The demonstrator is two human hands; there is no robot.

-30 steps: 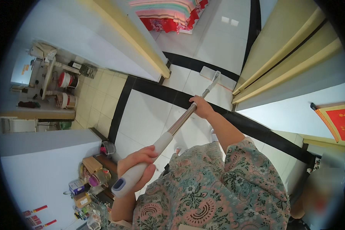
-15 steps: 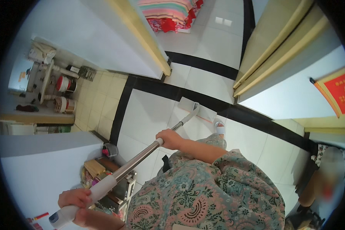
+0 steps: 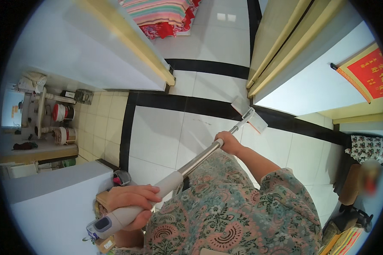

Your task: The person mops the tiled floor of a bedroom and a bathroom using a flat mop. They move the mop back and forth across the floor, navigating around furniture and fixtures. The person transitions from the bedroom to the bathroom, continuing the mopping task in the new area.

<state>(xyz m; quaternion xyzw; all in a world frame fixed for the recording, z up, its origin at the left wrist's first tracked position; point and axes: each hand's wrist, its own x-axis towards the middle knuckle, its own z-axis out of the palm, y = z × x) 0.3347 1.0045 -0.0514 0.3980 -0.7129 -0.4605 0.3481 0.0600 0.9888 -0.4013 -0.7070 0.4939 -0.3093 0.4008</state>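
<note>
A flat mop [image 3: 199, 160] with a white-and-silver pole slants across my body from lower left to upper right. My left hand [image 3: 134, 200] is wrapped round the thick white grip near its top end. Farther down the pole, my right hand [image 3: 230, 143] is closed round it at a pale joint. The grey rectangular mop head [image 3: 258, 124] lies on the floor, partly over a black tile strip and close to the foot of the right door frame. My patterned clothing [image 3: 225, 212] hides part of the floor below.
White tiles [image 3: 157, 131] bordered by black strips [image 3: 200, 104] cover the floor. A wall corner with yellow trim [image 3: 169, 78] stands ahead left, a yellow door frame [image 3: 281, 42] ahead right. Shelves with buckets [image 3: 64, 112] are at left. A bed with striped cover [image 3: 157, 10] lies beyond the doorway.
The mop head has swept right across the tiles to near the right door frame. Both hands have moved right with the pole, still gripping it. The view has shifted slightly.
</note>
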